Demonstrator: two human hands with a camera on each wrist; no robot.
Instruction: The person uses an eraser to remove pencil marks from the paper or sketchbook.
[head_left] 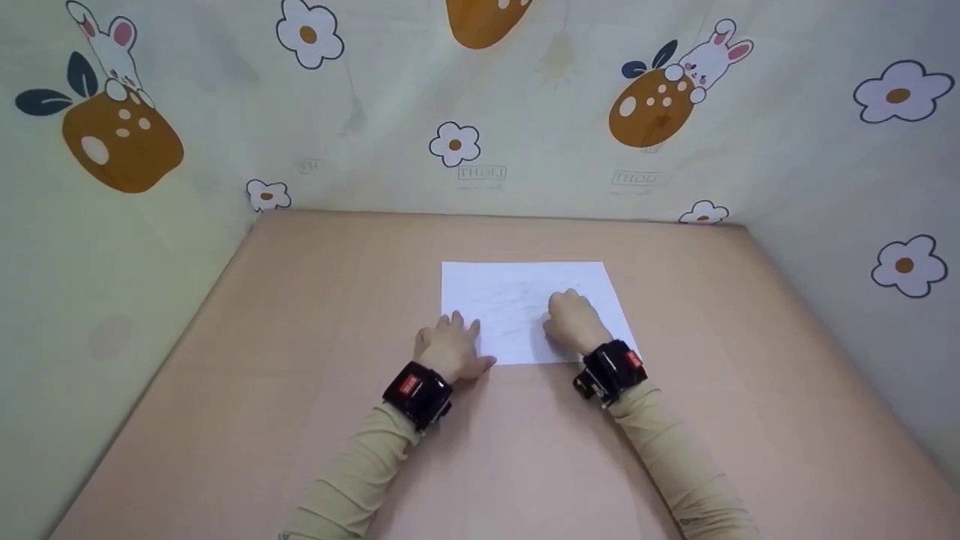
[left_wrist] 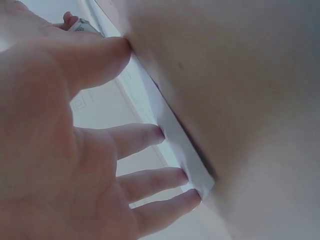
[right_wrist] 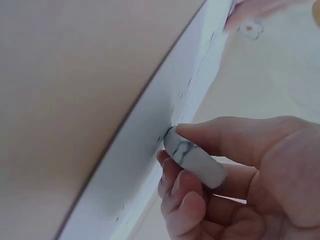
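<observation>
A white sheet of paper [head_left: 499, 289] with faint grey pencil marks lies flat on the table. My left hand [head_left: 448, 351] rests on its near left corner, fingers spread and fingertips pressing the sheet. In the left wrist view the thumb touches the paper's near edge. Over the right part of the sheet, my right hand [head_left: 576, 322] pinches a whitish eraser [right_wrist: 197, 162] with dark smudges between thumb and fingers. The eraser's tip touches the paper. Small dark crumbs [right_wrist: 181, 95] are scattered on the sheet in the right wrist view. In the head view the hand hides the eraser.
The tan table top [head_left: 300, 315] extends around the paper on every side. Pale cloth walls [head_left: 375, 120] printed with rabbits and flowers stand at the back and both sides. Each wrist carries a black strapped camera [head_left: 418, 396].
</observation>
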